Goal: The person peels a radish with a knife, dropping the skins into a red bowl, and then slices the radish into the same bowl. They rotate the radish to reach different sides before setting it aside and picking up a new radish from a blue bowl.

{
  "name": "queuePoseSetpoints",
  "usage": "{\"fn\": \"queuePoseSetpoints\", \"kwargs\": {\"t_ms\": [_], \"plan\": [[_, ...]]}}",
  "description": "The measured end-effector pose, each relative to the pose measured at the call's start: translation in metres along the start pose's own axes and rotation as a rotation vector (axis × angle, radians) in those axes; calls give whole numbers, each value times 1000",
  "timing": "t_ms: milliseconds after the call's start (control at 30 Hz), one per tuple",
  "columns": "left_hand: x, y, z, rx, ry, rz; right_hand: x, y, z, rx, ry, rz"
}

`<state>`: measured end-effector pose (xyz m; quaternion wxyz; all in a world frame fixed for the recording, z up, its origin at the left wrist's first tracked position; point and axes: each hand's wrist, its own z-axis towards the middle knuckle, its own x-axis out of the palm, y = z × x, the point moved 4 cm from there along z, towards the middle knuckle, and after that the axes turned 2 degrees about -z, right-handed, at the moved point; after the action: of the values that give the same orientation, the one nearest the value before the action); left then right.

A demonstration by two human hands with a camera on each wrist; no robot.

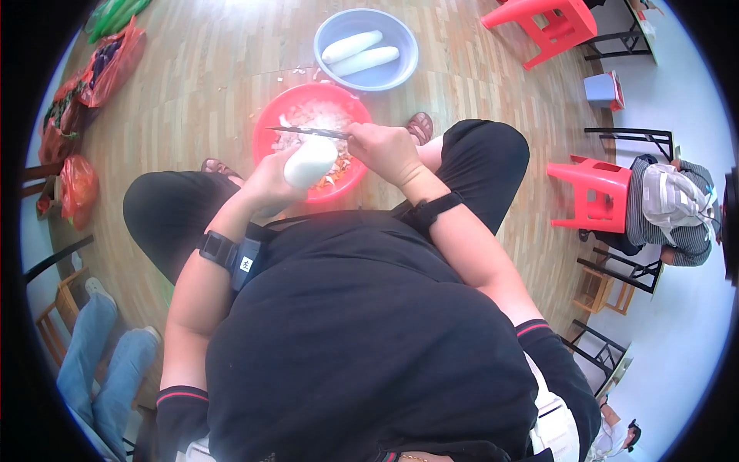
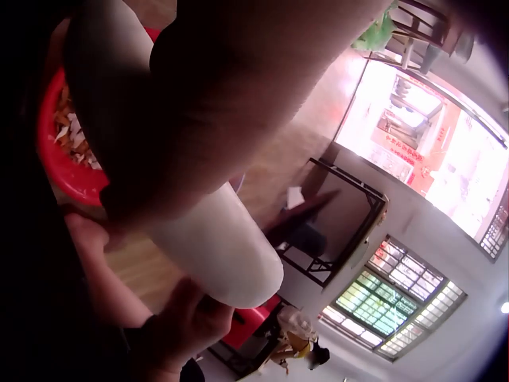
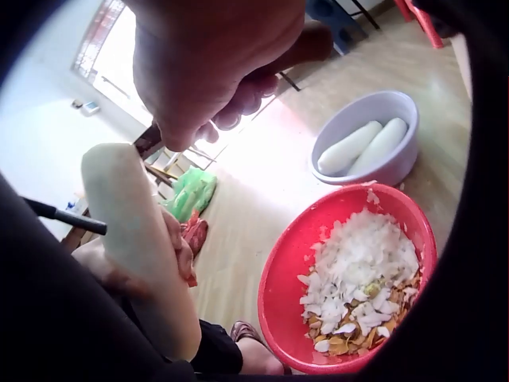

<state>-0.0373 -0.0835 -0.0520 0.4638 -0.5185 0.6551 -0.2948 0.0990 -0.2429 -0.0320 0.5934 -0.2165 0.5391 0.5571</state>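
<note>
A large peeled white radish (image 1: 312,162) lies in my left hand (image 1: 268,183), whose fingers wrap round its middle in the right wrist view. My right hand (image 1: 385,154) grips a knife (image 1: 308,132) by its brown handle (image 3: 301,52). In the head view the blade points left, close past the radish's far end. Both hands are over the near part of a red basin (image 3: 280,302). White chopped pieces (image 3: 362,255) and orange-brown bits fill part of that basin. The left wrist view shows the radish's smooth rounded end (image 2: 246,270), with the hand dark across it.
Beyond the red basin, a pale blue basin (image 1: 385,25) holds two whole white radishes (image 1: 358,54). Produce bags (image 1: 115,65) lie on the floor at left. Red stools (image 1: 589,192) and a seated person (image 1: 677,208) are at right; another person's legs (image 1: 127,362) show at lower left.
</note>
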Motion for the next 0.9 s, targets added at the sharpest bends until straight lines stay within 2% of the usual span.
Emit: {"fn": "queuePoseSetpoints", "kwargs": {"t_ms": [67, 233, 400, 500, 567, 733, 900], "plan": [[2, -1, 3, 60, -20, -18, -1, -5, -3, 24, 22, 36], [-2, 5, 4, 21, -31, -30, -12, 6, 3, 92, 23, 155], [-3, 8, 2, -18, -61, -38, -15, 21, 7, -71, -10, 190], [-1, 21, 7, -55, -14, 16, -16, 26, 7, -106, 6, 111], [-1, 22, 7, 19, -47, 42, -16, 26, 7, -106, 3, 94], [-3, 10, 3, 17, -72, 56, -14, 22, 6, -106, 8, 95], [-2, 0, 2, 93, -94, 40, -3, 1, 0, 91, 35, 61]]}}
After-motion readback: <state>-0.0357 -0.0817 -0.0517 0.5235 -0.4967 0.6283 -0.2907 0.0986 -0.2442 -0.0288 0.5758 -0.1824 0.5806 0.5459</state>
